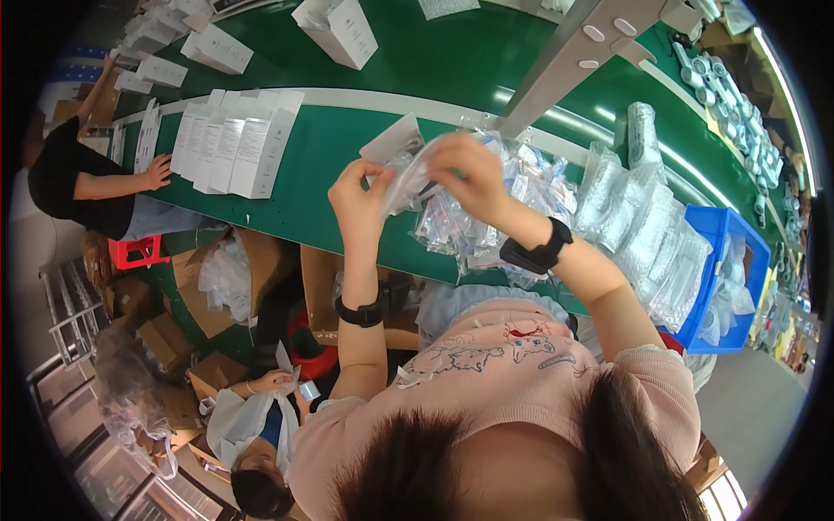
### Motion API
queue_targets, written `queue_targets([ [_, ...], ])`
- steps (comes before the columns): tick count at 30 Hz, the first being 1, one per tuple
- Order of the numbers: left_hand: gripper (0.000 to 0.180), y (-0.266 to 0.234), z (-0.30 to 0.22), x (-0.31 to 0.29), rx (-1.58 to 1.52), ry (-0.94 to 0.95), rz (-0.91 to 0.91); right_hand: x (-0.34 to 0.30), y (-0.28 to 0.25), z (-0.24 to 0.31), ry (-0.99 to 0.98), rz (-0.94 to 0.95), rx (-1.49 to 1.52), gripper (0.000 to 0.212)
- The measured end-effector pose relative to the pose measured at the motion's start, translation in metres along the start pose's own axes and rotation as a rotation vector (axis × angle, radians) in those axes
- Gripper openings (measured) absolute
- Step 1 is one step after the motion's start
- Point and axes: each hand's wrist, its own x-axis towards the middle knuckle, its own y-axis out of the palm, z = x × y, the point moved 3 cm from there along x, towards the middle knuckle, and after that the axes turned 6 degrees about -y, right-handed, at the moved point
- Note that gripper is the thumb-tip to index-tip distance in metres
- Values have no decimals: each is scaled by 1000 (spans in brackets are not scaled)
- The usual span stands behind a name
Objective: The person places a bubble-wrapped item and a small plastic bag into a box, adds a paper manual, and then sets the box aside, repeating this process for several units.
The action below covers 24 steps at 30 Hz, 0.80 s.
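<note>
Between my two raised hands, above the green bench (321, 165), is a whitish, see-through plastic bag (407, 182), partly smeared by motion. My left hand (359, 189) pinches its left side with thumb and fingers. At the upper right side, my right hand (469, 174) has its fingers closed on it. What the bag contains cannot be made out. Just behind it stands a white box (393, 137), partly hidden by the bag and my hands. A heap of small clear packets (452, 227) lies below and right of my right hand.
Bubble-wrapped items (638, 230) lie to the right, beside a blue bin (691, 326) holding more wrapped pieces. White boxes (256, 148) stand in a row at left, near a co-worker's hand (158, 172). A metal post (556, 69) rises behind the packets. Another person sits at lower left.
</note>
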Motion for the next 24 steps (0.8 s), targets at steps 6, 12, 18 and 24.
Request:
queue_targets([
  [6, 11, 0, 14, 5, -70, -30, 26, -4, 24, 4, -259, 197, 77, 17],
  [12, 14, -2, 17, 6, -146, -112, 35, -5, 31, 2, -218, 262, 112, 17],
  [18, 15, -5, 16, 8, -67, -70, 46, -1, 35, 3, -145, 342, 126, 11],
  [24, 15, -5, 13, 6, -117, -70, 64, 7, 32, 10, -318, 728, -432, 16],
])
